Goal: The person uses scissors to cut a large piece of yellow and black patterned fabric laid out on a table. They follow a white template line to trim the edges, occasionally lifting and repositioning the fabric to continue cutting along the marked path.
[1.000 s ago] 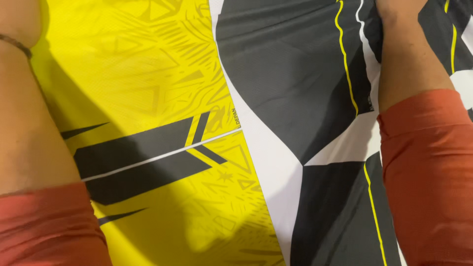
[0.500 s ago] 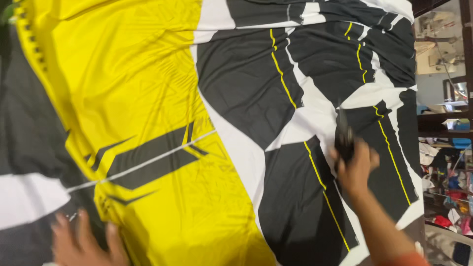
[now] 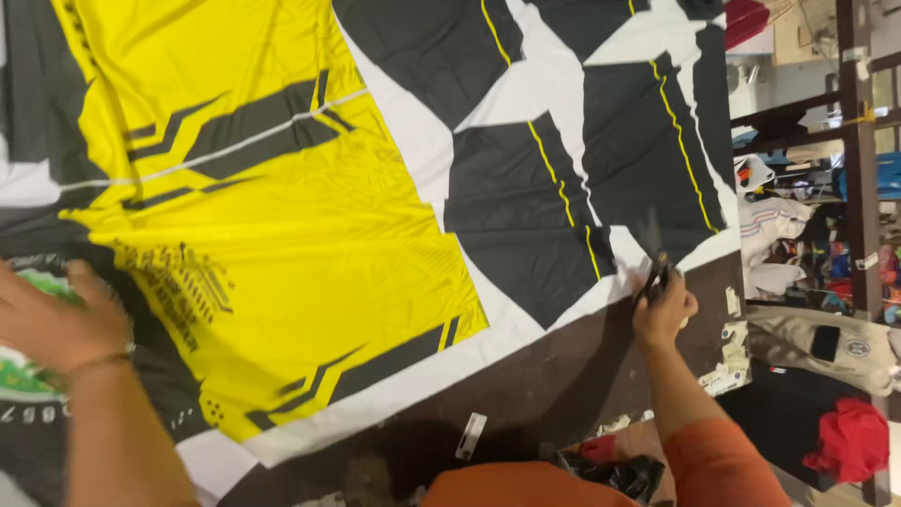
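Scissors at the fabric's edge

Printed fabric (image 3: 310, 235) in yellow, black and white lies spread flat over a dark brown table (image 3: 563, 376). The right hand (image 3: 664, 308) is closed around dark scissors (image 3: 654, 272), whose blurred blades point up at the white border strip of the cloth near its lower right corner. The left hand (image 3: 58, 321), a thin bracelet (image 3: 99, 359) at its wrist, rests palm down with fingers spread on the fabric's far left part. Small paper scraps (image 3: 730, 361) lie on the bare table just beside the right hand
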